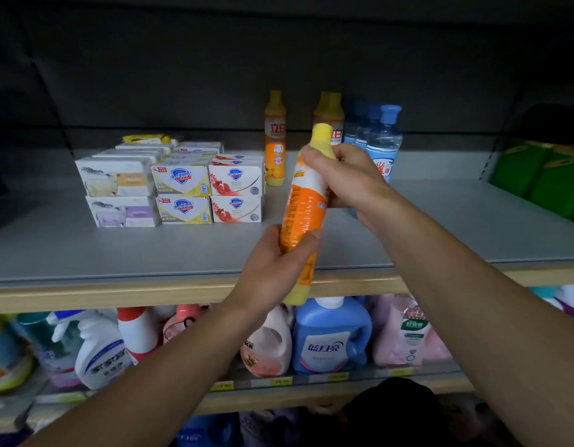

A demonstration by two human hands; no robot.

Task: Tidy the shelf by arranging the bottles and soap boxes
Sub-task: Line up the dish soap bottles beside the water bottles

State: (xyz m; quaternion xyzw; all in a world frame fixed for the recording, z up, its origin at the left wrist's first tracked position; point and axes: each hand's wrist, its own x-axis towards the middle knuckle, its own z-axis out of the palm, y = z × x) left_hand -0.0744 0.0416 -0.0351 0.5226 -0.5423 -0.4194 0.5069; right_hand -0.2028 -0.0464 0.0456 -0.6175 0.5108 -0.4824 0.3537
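Two hands hold one orange bottle (306,208) in front of the grey shelf (118,253). The left hand (272,266) is wrapped around the low part of the bottle. The right hand (347,179) is curled around the top part, just under the yellow cap. The bottle tips a little, with its cap toward 1 o'clock.

On the shelf, at 10 o'clock from the bottle, the soap boxes (179,185) sit in neat stacks, two high. At 12 o'clock, two more orange bottles (275,140) stand upright near the back wall. Just beside them, at 1 o'clock, some clear bottles with blue caps (384,140) stand in a row. Below the shelf, at 6 o'clock, a blue jug (331,337) stands between pink ones.
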